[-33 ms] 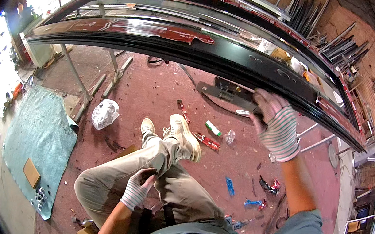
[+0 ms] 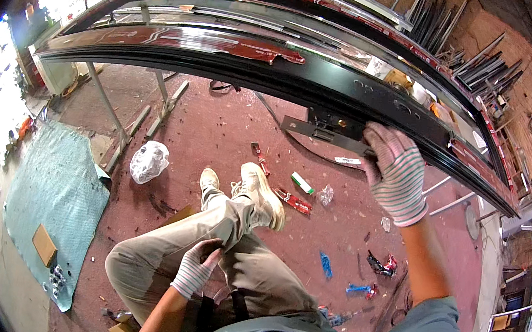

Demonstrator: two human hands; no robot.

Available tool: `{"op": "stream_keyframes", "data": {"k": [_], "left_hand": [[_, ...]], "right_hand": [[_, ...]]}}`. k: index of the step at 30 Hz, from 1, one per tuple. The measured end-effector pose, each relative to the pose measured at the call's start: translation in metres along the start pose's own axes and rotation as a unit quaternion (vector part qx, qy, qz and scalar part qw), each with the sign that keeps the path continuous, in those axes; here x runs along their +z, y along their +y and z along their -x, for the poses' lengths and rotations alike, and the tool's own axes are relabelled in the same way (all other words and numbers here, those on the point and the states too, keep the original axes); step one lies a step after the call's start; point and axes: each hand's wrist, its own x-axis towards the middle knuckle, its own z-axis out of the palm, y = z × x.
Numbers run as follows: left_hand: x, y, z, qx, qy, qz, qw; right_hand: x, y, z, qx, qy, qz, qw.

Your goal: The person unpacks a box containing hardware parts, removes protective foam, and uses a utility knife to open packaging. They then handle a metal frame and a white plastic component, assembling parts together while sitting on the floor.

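My right hand [image 2: 391,172], in a striped knit glove, is closed on the right end of a dark mortise lock [image 2: 332,134]. Its long slotted faceplate points left, and a small brass-coloured spot shows on its body. The lock is just under the near rail of a black door or window frame [image 2: 271,76]; whether they touch I cannot tell. My left hand [image 2: 196,270], gloved alike, rests on my thigh, thumb apart from the fingers, and nothing shows in it. Red film [image 2: 215,43] partly covers the rail, torn at its right end.
Metal legs [image 2: 105,99] stand below the frame. A white plastic bag [image 2: 149,163], a green-and-white box [image 2: 303,183], red film scraps [image 2: 292,200] and blue-handled tools [image 2: 361,289] lie on the reddish floor. A pale blue mat [image 2: 53,198] is at left. Metal profiles [image 2: 487,71] lean back right.
My right hand has turned the lock slightly, so its body and brass-coloured spot show more clearly. The blur on that hand is gone. My left hand has stayed still.
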Motion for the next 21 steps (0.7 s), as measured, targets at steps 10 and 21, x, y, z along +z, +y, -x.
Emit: {"op": "stream_keyframes", "data": {"k": [10,21], "left_hand": [[0.013,0.001,0.010,-0.021,-0.170,-0.192,0.966],[0.016,0.004,0.010,-0.110,-0.174,-0.204,0.957]], "right_hand": [[0.010,-0.004,-0.003,0.088,0.099,0.081,0.988],[0.009,0.016,-0.007,0.130,0.139,0.058,0.980]]}}
